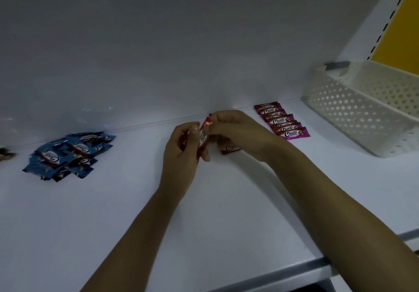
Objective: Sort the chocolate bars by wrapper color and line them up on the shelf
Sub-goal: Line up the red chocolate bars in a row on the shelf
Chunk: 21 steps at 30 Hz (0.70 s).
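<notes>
Chocolate bars in magenta foil wrappers point(282, 120) already sit in a row on the white shelf point(204, 223); the blue-wrapped ones point(68, 153) lie heaped. Your left hand point(181, 155) and right hand point(238, 130) both pinch a red-wrapped bar point(204, 137) mid-shelf, so you're roughly a third done.

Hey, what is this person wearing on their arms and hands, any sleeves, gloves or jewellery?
Nothing shows. The left hand and right hand are ungloved, with no rings visible. The left forearm and right forearm are bare to the frame's edge, with no sleeve, watch or bracelet in view.
</notes>
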{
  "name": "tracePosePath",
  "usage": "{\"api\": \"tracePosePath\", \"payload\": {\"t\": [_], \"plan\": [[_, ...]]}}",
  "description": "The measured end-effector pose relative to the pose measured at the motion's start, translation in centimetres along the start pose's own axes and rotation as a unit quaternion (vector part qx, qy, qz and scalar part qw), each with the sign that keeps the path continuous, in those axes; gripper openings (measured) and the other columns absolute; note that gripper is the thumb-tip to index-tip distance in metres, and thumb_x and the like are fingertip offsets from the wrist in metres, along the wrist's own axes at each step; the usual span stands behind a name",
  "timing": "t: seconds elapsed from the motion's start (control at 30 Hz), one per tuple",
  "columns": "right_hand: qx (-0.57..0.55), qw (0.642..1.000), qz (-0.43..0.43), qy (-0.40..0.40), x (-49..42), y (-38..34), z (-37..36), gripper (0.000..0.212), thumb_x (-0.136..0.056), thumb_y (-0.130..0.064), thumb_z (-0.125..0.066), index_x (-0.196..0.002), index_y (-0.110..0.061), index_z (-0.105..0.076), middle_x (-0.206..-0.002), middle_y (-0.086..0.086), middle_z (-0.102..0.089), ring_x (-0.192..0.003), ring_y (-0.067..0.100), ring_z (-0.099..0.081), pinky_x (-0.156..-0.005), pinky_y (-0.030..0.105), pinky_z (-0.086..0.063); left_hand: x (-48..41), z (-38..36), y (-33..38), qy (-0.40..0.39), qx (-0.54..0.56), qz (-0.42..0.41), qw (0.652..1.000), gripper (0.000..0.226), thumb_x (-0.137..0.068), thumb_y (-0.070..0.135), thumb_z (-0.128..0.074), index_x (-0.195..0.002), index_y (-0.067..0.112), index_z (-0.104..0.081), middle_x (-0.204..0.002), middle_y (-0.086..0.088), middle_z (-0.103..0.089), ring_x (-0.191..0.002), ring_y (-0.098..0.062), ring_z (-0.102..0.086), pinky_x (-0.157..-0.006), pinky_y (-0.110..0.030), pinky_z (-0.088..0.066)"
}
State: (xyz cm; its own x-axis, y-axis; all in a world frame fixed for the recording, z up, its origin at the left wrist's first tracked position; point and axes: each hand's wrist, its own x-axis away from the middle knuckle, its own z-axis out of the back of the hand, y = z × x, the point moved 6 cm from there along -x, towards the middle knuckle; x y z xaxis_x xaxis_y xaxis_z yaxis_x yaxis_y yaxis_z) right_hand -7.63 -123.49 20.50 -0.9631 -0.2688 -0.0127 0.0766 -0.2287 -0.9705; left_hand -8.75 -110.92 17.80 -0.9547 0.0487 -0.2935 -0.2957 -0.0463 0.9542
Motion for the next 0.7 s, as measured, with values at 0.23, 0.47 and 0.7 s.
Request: {"api": "tracePosePath", "payload": {"t": [0.23,0.47,0.7], "plan": [[0.008,0.995,-0.010,0.100,0.2,-0.3,2.5,0.008,-0.089,-0.014,-0.062,-0.082,-0.017,-0.062,-0.073,-0.005,-0.066,-0.069,0.013,-0.063,-0.071,0.025,-0.048,-0.1,0.2,-0.6,-0.002,0.005,0.034,0.999,0.016,-0.098,0.025,-0.042,-0.099,0.023,-0.058,-0.054,0.003,-0.055,-0.043,-0.003,-0.043,-0.042,-0.013,-0.033],[0.217,0.975,0.016,0.051,1.3,0.0,5.1,0.005,-0.077,-0.015,-0.077,-0.080,-0.017,-0.074,-0.077,-0.002,-0.073,-0.073,0.010,-0.067,-0.073,0.026,-0.053,0.0,-0.5,-0.2,-0.023,0.031,0.048,0.998,0.051,-0.084,0.052,-0.031,-0.096,0.015,-0.064,-0.053,-0.004,-0.052,-0.035,-0.003,-0.037,-0.037,-0.012,-0.029],[0.329,0.944,-0.014,0.014,1.2,2.2,4.4,0.011,-0.077,-0.017,-0.077,-0.075,-0.028,-0.073,-0.075,-0.013,-0.066,-0.067,-0.002,-0.058,-0.066,0.010,-0.041,0.0,-0.4,-0.5,-0.022,0.040,0.041,0.998,0.053,-0.082,0.055,-0.027,-0.092,0.018,-0.062,-0.048,0.002,-0.056,-0.036,-0.005,-0.041,-0.038,-0.016,-0.033]]}}
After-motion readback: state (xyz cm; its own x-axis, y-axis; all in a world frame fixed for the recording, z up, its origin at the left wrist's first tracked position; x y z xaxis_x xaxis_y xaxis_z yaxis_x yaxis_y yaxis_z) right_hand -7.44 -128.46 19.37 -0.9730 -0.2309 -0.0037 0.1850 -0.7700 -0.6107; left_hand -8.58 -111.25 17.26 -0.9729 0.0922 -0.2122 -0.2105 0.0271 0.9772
